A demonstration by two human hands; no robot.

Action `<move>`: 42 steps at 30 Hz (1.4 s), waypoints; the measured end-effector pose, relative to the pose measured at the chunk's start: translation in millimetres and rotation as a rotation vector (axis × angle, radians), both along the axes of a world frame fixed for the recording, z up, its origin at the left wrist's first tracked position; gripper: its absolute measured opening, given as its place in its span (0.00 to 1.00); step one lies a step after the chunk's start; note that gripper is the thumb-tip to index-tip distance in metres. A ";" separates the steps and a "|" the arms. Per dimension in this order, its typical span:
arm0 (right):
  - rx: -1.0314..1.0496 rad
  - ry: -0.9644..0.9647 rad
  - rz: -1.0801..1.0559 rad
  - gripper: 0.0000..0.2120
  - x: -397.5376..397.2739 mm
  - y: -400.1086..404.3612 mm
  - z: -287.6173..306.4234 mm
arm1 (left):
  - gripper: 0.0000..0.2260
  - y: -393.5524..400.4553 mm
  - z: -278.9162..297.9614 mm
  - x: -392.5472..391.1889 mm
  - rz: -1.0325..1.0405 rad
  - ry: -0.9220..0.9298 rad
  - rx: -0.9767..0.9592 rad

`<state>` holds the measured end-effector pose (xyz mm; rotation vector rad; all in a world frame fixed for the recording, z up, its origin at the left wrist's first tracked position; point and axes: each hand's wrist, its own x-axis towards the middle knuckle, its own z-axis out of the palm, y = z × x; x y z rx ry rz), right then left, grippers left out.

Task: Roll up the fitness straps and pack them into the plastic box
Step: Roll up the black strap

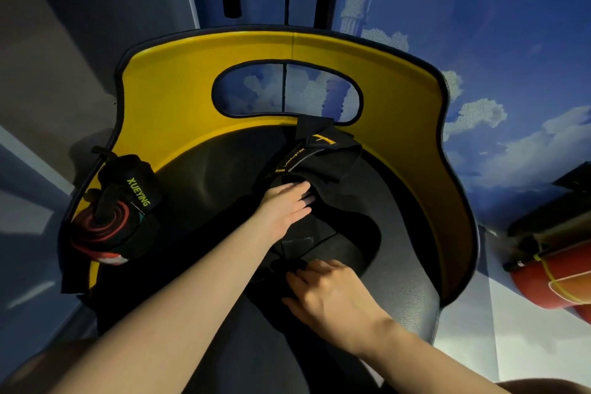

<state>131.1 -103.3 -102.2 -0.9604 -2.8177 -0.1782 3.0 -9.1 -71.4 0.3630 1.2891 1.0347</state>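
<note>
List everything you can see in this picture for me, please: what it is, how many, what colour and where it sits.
Chair: one, yellow curved back with a dark seat, filling the middle of the view.
Black strap: one, black with yellow lettering, spread over the seat near the backrest.
Rolled strap bundle: one, black with green XUEYING lettering and red and white coils, at the seat's left edge.
Red cylinder: one, red-orange with a yellow band, at the right edge of the view.
Wall mural: one, blue sky with white clouds, behind the chair.
Left hand: one, fingers flat on the black strap.
Right hand: one, fingers on the strap's near end; the grip is unclear.
</note>
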 end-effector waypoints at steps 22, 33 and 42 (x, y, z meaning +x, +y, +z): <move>-0.610 0.607 -0.834 0.20 28.1 80.0 57.0 | 0.12 -28.8 10.4 8.9 -0.128 0.132 -0.046; -1.009 1.117 -1.052 0.17 11.9 88.6 24.5 | 0.10 -31.6 17.7 -12.1 -0.201 -0.130 -0.144; -1.292 1.150 -1.027 0.16 14.7 101.3 35.2 | 0.31 -32.9 0.0 -14.3 -0.210 0.093 -0.029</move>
